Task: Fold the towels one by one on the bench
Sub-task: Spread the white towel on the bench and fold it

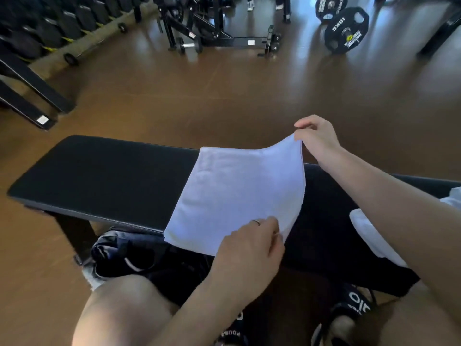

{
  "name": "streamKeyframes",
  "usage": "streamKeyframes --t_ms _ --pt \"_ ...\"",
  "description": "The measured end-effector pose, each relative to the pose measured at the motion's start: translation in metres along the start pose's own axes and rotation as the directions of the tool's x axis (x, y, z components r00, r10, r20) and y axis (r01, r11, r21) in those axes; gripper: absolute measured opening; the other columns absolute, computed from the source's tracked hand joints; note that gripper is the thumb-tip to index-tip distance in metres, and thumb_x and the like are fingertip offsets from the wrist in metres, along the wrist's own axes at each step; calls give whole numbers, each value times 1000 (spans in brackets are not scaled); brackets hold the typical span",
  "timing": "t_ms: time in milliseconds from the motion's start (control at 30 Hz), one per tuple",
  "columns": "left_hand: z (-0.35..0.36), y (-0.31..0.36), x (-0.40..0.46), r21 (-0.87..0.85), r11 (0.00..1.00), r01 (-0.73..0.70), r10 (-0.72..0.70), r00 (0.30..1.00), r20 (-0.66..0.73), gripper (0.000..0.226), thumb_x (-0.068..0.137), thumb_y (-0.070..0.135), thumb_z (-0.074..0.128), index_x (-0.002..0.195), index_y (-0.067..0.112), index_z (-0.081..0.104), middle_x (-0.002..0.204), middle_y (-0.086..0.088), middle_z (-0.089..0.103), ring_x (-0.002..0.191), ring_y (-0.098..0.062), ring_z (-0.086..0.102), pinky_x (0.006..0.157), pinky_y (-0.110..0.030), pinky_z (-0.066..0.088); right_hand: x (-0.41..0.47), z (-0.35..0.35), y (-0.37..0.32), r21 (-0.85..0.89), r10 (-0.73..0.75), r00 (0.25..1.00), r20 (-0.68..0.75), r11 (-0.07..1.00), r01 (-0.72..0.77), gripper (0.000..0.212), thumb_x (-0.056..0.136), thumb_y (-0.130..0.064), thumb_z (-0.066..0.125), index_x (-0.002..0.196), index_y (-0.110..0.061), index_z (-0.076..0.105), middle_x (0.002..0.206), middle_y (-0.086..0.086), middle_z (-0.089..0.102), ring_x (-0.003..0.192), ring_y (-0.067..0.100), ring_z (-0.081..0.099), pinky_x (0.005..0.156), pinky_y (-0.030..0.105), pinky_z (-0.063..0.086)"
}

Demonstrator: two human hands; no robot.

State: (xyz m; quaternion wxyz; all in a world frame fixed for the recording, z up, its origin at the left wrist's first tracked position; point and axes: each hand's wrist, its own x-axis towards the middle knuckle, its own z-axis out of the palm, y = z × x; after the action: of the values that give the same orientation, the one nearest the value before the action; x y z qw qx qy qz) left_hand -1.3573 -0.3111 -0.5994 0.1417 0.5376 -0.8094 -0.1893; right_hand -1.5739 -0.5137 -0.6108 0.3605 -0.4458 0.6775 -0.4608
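Sat facing a black bench (99,176), knees just beside its near edge. Held a white towel (237,191) by the two right-hand corners: far corner pinched by the right hand (315,137), near corner pinched by the left hand (249,242), fingers curled around the cloth. Lay partly on the bench top, left side flat, right edge lifted clear, near edge hanging slightly over the front. Looked already doubled over, judging by the layered edge.

Could slip off toward the dark bag (139,255) below if pulled too far forward. Could fold crooked if one corner travelled ahead of the other, or if one layer slid out of the pinch. Might also bump the other white cloth (369,236) resting at the right.
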Motion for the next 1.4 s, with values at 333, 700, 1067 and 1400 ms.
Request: streamKeyframes --t_ms 333,700,1067,1400 --pt "-67 -88 -35 -345 796 497 -531 848 -3 19 95 24 56 79 21 65 68 7 72 66 -3 70 76 -36 58 8 109 -69 150 -33 927 373 988 -26 35 70 5 68 102 -8 61 103 19 67 82 28 70 79 36 61" --pt "-49 -141 -38 -181 747 639 -654 756 -33 15 92 31 50 82 22 57 77 1 70 76 -21 71 77 -43 57 21 194 -59 -529 -190 716 671 555 642 17 91 -12 48 86 -24 58 95 2 62 86 27 60 68 33 49" --pt "-55 -149 -42 -249 711 657 -671 740 38 13 88 32 51 81 23 59 73 1 70 73 -20 70 73 -42 58 24 196 -55 -577 -163 812 561 626 524 19 91 -20 50 93 -17 68 93 3 67 89 28 62 70 33 46" --pt "-53 -165 -37 -204 721 662 -678 735 -10 12 89 28 50 82 23 58 75 0 71 77 -21 69 74 -42 58 22 209 -32 -550 -156 822 548 672 495 16 96 -25 46 95 -19 61 92 3 64 88 27 61 68 34 48"
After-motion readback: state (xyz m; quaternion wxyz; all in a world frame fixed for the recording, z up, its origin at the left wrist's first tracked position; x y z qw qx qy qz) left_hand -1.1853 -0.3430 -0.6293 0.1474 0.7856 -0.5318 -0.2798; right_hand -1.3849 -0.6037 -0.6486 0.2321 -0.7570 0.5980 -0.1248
